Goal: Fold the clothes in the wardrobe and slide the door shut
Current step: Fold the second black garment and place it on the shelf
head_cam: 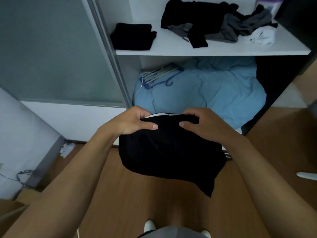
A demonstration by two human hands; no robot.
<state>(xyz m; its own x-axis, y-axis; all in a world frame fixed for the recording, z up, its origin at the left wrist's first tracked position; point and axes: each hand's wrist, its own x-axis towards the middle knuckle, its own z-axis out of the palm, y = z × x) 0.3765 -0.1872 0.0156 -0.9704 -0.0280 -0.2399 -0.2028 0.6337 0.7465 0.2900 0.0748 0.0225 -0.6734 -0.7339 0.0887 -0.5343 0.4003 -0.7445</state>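
A black garment (pixel 169 152) hangs in the air in front of the open wardrobe. My left hand (pixel 135 120) grips its top edge on the left and my right hand (pixel 202 122) grips the same edge on the right, thumbs on the near side. On the white shelf (pixel 205 50) lies a folded black piece (pixel 133 36) at the left. A loose heap of black, grey and white clothes (pixel 223 26) sits to its right. The frosted sliding door (pixel 51 52) stands to the left of the opening.
A light blue duvet (pixel 205 90) fills the compartment below the shelf, with a bundle of hangers (pixel 159 76) on it. The wooden floor (pixel 145 194) lies under me. Crumpled white paper (pixel 66 149) and cables (pixel 24 176) sit by the left wall.
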